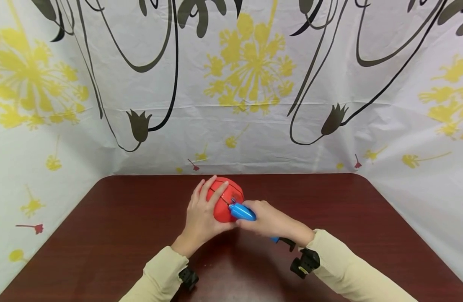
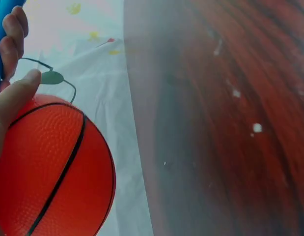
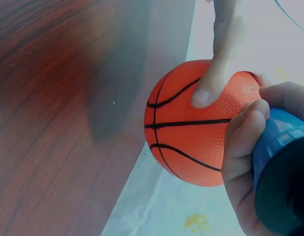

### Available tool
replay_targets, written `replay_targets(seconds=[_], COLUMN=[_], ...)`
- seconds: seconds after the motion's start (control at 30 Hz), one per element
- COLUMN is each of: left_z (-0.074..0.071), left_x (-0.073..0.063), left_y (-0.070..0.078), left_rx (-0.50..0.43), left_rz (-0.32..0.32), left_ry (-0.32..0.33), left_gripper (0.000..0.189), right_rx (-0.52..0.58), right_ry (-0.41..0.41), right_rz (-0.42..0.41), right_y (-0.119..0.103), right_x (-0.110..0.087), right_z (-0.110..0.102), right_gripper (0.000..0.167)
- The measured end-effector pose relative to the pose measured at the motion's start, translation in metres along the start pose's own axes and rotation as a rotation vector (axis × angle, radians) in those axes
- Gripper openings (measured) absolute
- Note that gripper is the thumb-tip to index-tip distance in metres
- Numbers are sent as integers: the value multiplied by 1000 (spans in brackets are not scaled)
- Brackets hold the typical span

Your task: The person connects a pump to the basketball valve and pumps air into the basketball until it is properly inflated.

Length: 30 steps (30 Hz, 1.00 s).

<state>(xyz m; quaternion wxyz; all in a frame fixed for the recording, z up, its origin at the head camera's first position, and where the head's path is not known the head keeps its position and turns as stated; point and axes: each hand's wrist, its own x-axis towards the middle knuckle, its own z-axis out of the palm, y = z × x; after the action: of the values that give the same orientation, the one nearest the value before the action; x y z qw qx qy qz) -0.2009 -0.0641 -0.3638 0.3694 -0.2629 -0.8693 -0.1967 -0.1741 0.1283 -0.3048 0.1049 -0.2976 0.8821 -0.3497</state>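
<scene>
A small orange-red basketball (image 1: pixel 224 211) with black seam lines is held above the table by my left hand (image 1: pixel 203 212). Its fingers spread over the ball's far left side, and in the right wrist view the thumb (image 3: pixel 206 93) presses the textured surface. My right hand (image 1: pixel 270 220) grips a blue hand pump (image 1: pixel 243 212), whose narrow end points at the ball's right side. Whether a needle sits inside the ball is too small to tell. The pump's wide, dark rear end (image 3: pixel 284 191) faces the right wrist camera.
Beneath both hands lies a dark reddish-brown table (image 1: pixel 103 235) with rounded far corners. Behind it hangs a white sheet (image 1: pixel 250 147) printed with yellow flowers and dark stems. Black wrist cameras (image 1: pixel 306 262) are strapped over cream sleeves (image 1: pixel 348 268).
</scene>
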Motion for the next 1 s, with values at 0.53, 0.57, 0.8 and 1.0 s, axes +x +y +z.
replay_targets(seconds=[0.53,0.57,0.8,1.0], left_z=[3,4,4,0], left_x=[9,9,22,35], left_y=[10,11,3,-5], left_rx=[-20,-19,157,165], left_rz=[-58,-48,82,80], left_ry=[-23,-18,0,-73], left_gripper=[90,90,80,78], right_rx=[61,66,11,-159], right_ry=[-1,-3,52,175], right_rz=[34,35,47,54], right_y=[-3,-4,-5,-12], right_x=[-5,-6,-10,-7], right_z=[-2,-2,0,7], right_gripper=[34,34,27,21])
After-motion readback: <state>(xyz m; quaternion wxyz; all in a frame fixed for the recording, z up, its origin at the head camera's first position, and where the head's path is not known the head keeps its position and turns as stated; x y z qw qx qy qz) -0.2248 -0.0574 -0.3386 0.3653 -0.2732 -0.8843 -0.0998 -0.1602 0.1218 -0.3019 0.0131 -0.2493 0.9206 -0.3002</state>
